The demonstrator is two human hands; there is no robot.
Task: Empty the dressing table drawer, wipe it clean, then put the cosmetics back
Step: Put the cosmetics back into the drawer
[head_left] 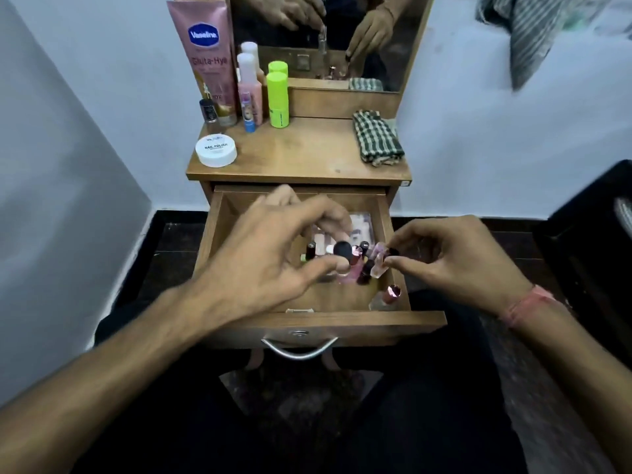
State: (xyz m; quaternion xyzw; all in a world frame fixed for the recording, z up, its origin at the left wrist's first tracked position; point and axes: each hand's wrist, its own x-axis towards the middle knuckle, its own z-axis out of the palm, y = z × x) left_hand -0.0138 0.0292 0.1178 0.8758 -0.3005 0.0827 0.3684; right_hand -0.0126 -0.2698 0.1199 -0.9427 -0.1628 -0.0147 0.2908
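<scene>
The wooden drawer (219, 227) of the dressing table is pulled open below me. Several small cosmetics lie in its right half, among them nail polish bottles (363, 268) and a bottle with a pink cap (393, 292) in the front right corner. My left hand (273, 261) hovers over the drawer's middle, its fingers pinching a small bottle with a round black cap (342, 250). My right hand (455, 258) is over the drawer's right wall, thumb and fingers closed on a small pale pink bottle (379, 265) with a dark cap. The drawer's left half shows bare wood.
On the tabletop (301, 155) stand a pink Vaseline tube (205, 56), a pink bottle (249, 97), a green bottle (277, 99), a small dark bottle (208, 111), a white nail polish remover jar (216, 150) and a folded checked cloth (378, 138). A mirror (328, 32) stands behind. A dark object (591, 241) is at the right.
</scene>
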